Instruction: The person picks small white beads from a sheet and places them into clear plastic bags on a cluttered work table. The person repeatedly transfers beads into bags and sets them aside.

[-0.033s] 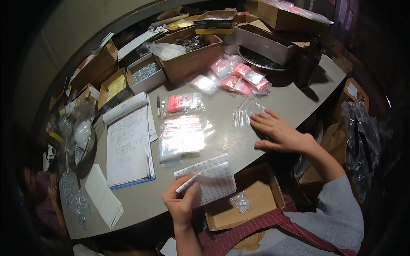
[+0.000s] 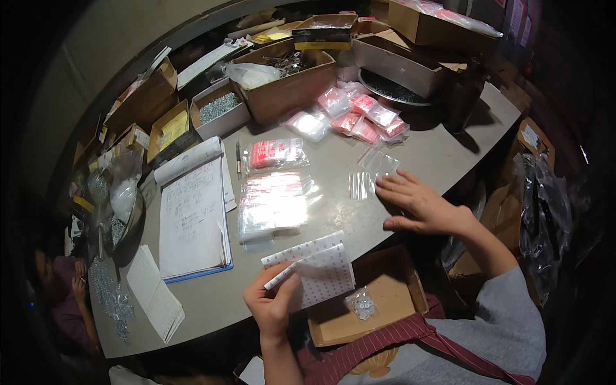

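Observation:
My left hand (image 2: 273, 301) grips a folded white sheet (image 2: 321, 276) printed with rows of small marks, thumb pressed on top, at the table's near edge. Flat on the tabletop to the right lies my right hand (image 2: 420, 204), fingers stretched out at the edge of several small clear zip bags (image 2: 378, 162). Its palm hides whatever is beneath it. Between the hands and the notepad are a stack of clear bags (image 2: 273, 204) and a pack of red-printed bags (image 2: 276, 154). Below the sheet, a cardboard box (image 2: 398, 282) contains a small clear bag of pale pieces (image 2: 362, 307).
A notepad (image 2: 192, 212) and loose paper slips (image 2: 154, 292) lie on the left. Filled red-and-clear bags (image 2: 362, 115) are heaped farther back. Boxes of metal parts (image 2: 282, 90) and a dish of dark pieces (image 2: 394, 90) line the back. Another person (image 2: 67, 295) is at far left.
The small clear bags by my right hand have spread apart slightly, with one shifted farther back. The left hand and its sheet look the same.

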Demonstrator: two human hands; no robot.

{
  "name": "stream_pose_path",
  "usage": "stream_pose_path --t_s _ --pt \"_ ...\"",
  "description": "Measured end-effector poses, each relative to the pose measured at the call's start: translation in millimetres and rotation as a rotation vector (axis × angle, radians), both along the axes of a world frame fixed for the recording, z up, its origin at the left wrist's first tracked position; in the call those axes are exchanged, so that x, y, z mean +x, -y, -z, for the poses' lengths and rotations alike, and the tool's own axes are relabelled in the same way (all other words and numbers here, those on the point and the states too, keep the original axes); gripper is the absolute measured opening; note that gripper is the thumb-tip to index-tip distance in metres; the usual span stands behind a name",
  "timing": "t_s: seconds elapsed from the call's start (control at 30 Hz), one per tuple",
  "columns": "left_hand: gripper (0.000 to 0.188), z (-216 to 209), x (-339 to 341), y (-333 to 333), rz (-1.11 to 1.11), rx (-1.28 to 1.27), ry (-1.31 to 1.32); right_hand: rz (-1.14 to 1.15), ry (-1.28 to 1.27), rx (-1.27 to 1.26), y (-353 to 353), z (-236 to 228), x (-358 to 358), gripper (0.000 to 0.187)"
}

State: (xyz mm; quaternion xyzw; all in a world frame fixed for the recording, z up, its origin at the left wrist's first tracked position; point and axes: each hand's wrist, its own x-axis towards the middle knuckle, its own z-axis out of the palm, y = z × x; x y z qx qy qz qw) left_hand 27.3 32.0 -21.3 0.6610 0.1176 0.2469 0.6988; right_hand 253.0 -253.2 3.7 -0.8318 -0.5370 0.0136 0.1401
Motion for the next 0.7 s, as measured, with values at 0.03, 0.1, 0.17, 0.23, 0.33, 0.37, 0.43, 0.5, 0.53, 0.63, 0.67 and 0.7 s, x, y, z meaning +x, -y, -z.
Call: stream_pose_path --t_s 0.03,0.1,0.17,0.23,0.33,0.37,0.43,0.5,0.53,0.63,0.67,0.7 --pt "0.021 1 0 1 -0.011 -0.009 0.004 -0.044 -0.039 0.100 0 0 -9 0.063" --pt "0.021 2 0 1 -0.024 -0.018 0.012 -0.100 -0.130 0.204 5 14 -16 0.054" --pt "0.021 4 1 1 -0.053 -0.064 0.049 -0.109 -0.145 0.376 4 18 -30 0.034" --pt "0.021 6 0 0 -0.060 -0.075 0.059 -0.181 -0.185 0.440 7 25 -38 0.029" --pt "0.020 4 2 -1 -0.027 -0.038 0.041 -0.287 -0.138 0.536 3 25 -54 0.020" --pt "0.020 3 1 0 -0.021 -0.022 0.029 -0.363 -0.185 0.541 0 27 -59 0.024" --pt "0.020 2 2 1 -0.013 -0.001 0.018 -0.508 -0.370 0.516 -3 19 -69 0.028" --pt "0.020 3 1 -1 -0.008 0.009 0.019 -0.585 -0.371 0.516 -6 5 -66 0.028" --pt "0.020 2 1 -1 -0.012 0.013 0.012 -0.620 -0.299 0.534 -7 -2 -52 0.027" --pt "0.019 0 0 0 -0.016 0.025 0.000 0.024 -0.191 0.372 -5 -2 -16 0.034" --pt "0.019 2 0 -1 -0.017 0.038 -0.001 0.095 -0.027 0.369 -13 5 1 0.044" --pt "0.019 3 2 0 -0.009 0.048 0.005 0.184 0.131 0.274 -15 24 15 0.049"
